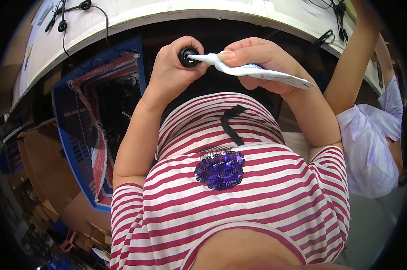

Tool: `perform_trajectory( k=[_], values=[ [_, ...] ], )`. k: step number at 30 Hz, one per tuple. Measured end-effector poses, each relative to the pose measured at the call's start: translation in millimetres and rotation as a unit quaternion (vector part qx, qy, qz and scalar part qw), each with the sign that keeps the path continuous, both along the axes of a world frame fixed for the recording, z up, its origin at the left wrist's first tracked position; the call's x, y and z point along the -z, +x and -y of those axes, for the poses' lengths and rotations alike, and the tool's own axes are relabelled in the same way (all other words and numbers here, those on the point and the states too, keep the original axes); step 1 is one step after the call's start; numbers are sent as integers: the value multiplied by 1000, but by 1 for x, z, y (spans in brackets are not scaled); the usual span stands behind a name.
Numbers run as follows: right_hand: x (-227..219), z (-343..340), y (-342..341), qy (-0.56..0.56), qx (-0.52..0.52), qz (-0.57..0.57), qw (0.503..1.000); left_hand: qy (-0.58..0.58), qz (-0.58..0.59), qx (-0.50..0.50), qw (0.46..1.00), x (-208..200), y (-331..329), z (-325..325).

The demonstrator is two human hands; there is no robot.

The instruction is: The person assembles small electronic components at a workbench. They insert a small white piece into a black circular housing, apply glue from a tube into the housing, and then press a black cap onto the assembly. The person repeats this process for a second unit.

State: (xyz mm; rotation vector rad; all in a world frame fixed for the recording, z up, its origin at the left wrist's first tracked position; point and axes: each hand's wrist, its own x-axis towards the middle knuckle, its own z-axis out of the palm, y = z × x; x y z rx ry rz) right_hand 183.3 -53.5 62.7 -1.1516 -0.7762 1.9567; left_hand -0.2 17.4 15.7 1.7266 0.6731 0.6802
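Note:
My left hand is closed around a small round black part, its ring-shaped end turned up and a metallic bit showing in the middle. In my right hand I grip a white squeeze tube, lying sideways with its flat end to the right. The tube's narrow white nozzle points left and its tip is at the opening of the black part. Both hands are close together in front of my body, near the table edge. The rest of the black part is hidden by my fingers.
A white table curves across the top, with black cables at left and more black cables at right. A blue plastic basket with a striped bag liner stands at my left. Another person's arm is close on my right.

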Motion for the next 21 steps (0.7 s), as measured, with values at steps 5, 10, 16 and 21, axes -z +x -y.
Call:
perform_trajectory(
  k=[5, 10, 16, 21],
  values=[
    [6, 0, 14, 20, -40, -87, 995, -115, 23, -10, 993, -16, 5, 1],
    [-17, 5, 21, 104, 39, -105, 988, -186, 34, 19, 982, -30, 9, -4],
    [-32, -60, 53, 352, 170, 291, 873, -203, 154, 89, 963, -17, 7, -6],
    [-12, -148, 92, 286, 212, 485, 799, -196, 169, 87, 962, -16, -1, -2]
  ],
)
